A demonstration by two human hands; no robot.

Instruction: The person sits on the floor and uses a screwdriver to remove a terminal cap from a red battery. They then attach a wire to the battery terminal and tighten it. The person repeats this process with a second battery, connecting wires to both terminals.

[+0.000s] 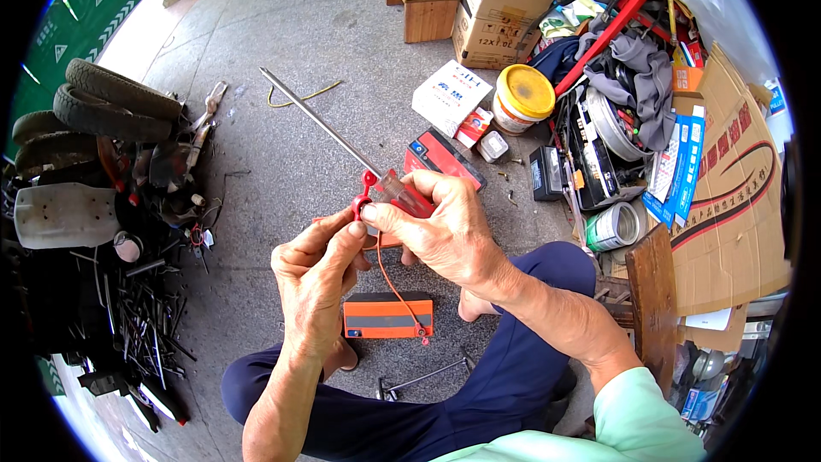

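Between the thumb and fingers of my left hand point(315, 269) is a small red plastic terminal cap point(360, 204), with an orange wire point(390, 281) hanging below it. That wire runs down to one end of an orange battery point(389, 308) on the floor. My right hand point(457, 227) is wrapped round the red see-through handle of a screwdriver point(329, 131), whose long shaft points up and to the left. The right thumb presses close to the red cap, so both hands nearly meet. Another orange block is partly hidden behind the hands. Beyond them lies a red-and-black battery point(440, 156).
Tyres point(111, 103) and a heap of metal rods point(141, 325) lie at the left. At the right stand a yellow-lidded bucket point(523, 94), cardboard boxes point(505, 0) and an open can point(614, 227). A wooden stool point(423, 0) stands far off; a metal wrench point(428, 379) lies between my legs.
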